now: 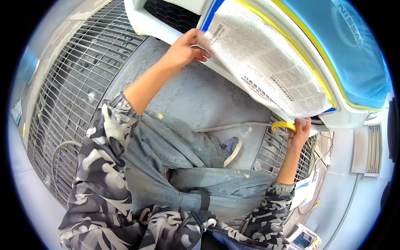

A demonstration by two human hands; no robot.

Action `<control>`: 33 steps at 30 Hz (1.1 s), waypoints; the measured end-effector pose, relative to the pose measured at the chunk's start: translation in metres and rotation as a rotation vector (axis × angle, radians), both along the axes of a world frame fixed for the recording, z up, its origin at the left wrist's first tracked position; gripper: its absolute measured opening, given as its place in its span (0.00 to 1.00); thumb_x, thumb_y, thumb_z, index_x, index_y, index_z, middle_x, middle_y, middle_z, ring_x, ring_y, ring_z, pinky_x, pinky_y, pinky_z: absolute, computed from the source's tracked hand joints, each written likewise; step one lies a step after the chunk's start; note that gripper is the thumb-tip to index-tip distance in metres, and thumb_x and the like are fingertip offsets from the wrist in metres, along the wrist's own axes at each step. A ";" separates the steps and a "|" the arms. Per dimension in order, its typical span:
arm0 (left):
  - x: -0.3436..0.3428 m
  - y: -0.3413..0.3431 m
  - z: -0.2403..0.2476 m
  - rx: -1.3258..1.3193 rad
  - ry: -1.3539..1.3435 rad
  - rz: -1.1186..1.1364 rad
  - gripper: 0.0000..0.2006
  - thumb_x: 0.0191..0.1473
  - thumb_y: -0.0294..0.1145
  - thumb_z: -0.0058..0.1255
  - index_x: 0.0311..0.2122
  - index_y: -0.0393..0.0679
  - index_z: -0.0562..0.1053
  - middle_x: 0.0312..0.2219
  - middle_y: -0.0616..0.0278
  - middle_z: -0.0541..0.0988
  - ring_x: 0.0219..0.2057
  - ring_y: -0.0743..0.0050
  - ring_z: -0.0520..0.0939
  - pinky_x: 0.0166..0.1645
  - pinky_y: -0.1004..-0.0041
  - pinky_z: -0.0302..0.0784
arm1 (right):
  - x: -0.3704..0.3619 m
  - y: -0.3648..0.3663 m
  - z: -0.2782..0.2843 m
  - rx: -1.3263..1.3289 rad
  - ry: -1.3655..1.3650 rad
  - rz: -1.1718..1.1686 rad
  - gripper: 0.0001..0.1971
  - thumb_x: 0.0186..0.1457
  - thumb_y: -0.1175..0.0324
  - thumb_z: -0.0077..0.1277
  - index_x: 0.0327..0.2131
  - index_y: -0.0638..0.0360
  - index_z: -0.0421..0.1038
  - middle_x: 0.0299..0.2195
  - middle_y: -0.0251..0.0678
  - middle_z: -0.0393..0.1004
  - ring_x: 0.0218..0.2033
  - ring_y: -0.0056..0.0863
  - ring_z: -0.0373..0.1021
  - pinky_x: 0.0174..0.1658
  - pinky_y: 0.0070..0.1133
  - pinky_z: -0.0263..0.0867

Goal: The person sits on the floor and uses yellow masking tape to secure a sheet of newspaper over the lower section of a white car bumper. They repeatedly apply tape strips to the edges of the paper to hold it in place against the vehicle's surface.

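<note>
Newspaper covering white bumper; left hand, grip pinching, holding its upper-left corner; right hand grasping yellow tape near its lower end.

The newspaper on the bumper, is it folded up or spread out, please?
Spread out: the newspaper shows a broad printed face along the white bumper, left hand at one end, right hand at the other.

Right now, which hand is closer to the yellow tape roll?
The right hand: the yellow tape roll is at its fingers. The left hand is far from it, up at the other end of the newspaper, near the dark grille.
</note>
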State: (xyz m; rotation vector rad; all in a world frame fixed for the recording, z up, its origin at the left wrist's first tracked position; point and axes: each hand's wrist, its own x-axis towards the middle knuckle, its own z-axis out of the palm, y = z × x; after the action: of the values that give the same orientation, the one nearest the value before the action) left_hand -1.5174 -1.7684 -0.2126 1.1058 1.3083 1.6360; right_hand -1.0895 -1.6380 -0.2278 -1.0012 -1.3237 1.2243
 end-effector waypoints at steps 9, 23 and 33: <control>-0.023 -0.004 0.010 -0.179 -0.124 -0.040 0.14 0.56 0.28 0.47 0.47 0.37 0.70 0.37 0.59 0.77 0.36 0.77 0.79 0.40 0.74 0.77 | 0.028 -0.002 0.009 -0.160 0.118 0.134 0.26 0.59 0.60 0.42 0.56 0.67 0.56 0.48 0.46 0.70 0.12 0.08 0.55 0.10 0.07 0.44; -0.016 0.005 0.009 -0.161 0.154 0.071 0.07 0.56 0.31 0.52 0.39 0.44 0.70 0.25 0.64 0.78 0.23 0.85 0.75 0.26 0.83 0.71 | 0.018 0.004 0.012 -0.231 0.028 -0.011 0.12 0.59 0.65 0.49 0.39 0.65 0.72 0.28 0.34 0.76 0.23 0.18 0.71 0.27 0.17 0.68; -0.011 0.006 0.012 -0.102 -0.063 -0.059 0.10 0.57 0.27 0.45 0.40 0.38 0.76 0.34 0.61 0.79 0.32 0.81 0.80 0.40 0.80 0.78 | 0.054 0.036 -0.010 0.025 0.166 0.175 0.16 0.54 0.72 0.52 0.43 0.54 0.57 0.43 0.41 0.68 0.41 0.30 0.71 0.43 0.26 0.70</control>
State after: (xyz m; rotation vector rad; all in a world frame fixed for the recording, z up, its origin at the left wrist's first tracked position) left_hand -1.5280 -1.7624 -0.2002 1.0145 1.2915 1.5319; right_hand -1.0355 -1.6017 -0.2375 -0.7605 -1.3128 1.3875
